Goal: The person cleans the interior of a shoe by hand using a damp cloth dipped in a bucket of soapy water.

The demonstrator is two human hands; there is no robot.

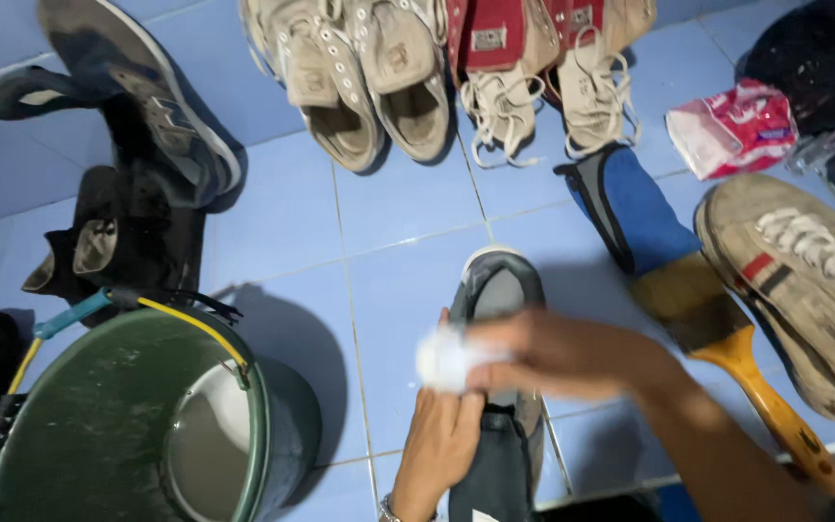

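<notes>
A grey and dark sneaker [498, 290] lies toe-away on the blue tiled floor in front of me. My left hand [440, 440] grips its side near the heel. My right hand [562, 353] reaches across the shoe from the right, blurred by motion, and pinches a small white wad [446, 360] pressed against the shoe's left edge. I cannot tell whether the wad is cloth or tissue.
A dark green bucket [60, 425] with water stands at lower left. A wooden-handled brush [727, 338] and a blue insole [630, 208] lie to the right. Worn sneakers ring the floor: beige pair [369, 77], red pair [543, 68], dark shoes [137, 106], a dirty white one [804, 280]. A red-white packet [732, 126] lies far right.
</notes>
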